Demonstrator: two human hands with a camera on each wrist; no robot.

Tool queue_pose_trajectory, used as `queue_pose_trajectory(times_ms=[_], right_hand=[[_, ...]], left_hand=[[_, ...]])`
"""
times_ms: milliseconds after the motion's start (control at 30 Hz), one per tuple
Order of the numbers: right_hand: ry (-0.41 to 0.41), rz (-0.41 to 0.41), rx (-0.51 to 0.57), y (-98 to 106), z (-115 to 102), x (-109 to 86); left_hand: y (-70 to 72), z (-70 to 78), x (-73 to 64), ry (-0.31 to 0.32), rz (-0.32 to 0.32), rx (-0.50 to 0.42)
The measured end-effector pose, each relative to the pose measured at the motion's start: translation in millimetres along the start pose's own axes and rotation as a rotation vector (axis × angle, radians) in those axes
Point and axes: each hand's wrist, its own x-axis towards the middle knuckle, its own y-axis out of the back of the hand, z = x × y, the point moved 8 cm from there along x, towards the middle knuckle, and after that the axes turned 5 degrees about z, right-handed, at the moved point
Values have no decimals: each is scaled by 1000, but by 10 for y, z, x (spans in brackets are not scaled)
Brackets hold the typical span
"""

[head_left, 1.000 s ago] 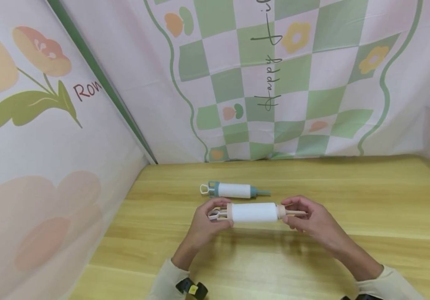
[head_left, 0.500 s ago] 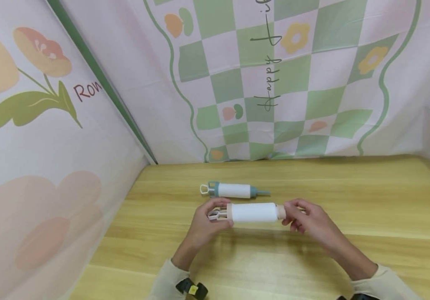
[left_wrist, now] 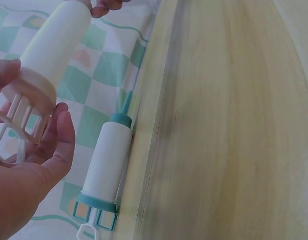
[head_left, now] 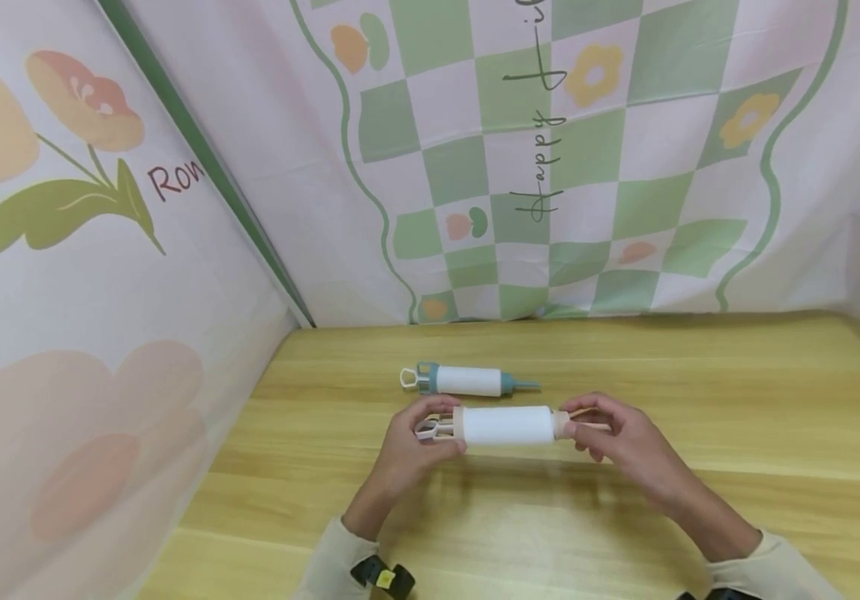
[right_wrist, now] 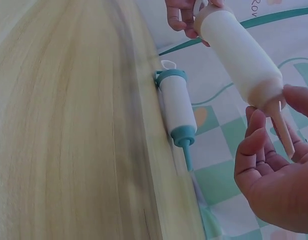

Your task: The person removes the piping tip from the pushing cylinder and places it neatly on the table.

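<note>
A white-barrelled plunger syringe [head_left: 508, 425] with beige ends is held level above the table by both hands. My left hand [head_left: 409, 448] grips its beige collar, thumb in front and fingers behind, around the slotted frame and pale pull handle [left_wrist: 11, 142]. My right hand [head_left: 631, 440] pinches the beige nozzle cap [right_wrist: 266, 95] between thumb and curled fingers. The thin beige nozzle [right_wrist: 282, 131] points out between those fingers. Behind lies a second syringe [head_left: 469, 381] with blue-green ends, a white barrel and a white pull handle, touched by neither hand.
The wooden table [head_left: 520, 525] reaches back to a curtain [head_left: 441, 171] with green checks. A printed cloth wall [head_left: 122, 308] stands along the left side. A black wrist strap [head_left: 383, 577] sits on the left sleeve.
My right fingers first closed forward over the cap and nozzle, then shifted back, so the nozzle shows again. My left hand and both syringes have stayed nearly still.
</note>
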Motion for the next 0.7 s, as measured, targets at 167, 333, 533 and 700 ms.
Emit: queue_pose_trajectory(times_ms=[167,333,533,700], right_hand=[[36,-31,18,3,-15,-14],[38,-34,49,7,-9,-15],[16,-25,69,24,0,-8],[1,3,43,61,-15,7]], left_hand=[[6,-7,3,-1,-4,3],[9,-2,0,2,-1,0],[5,12,-3,-8,0,-3],[6,16,4,-18,4,-10]])
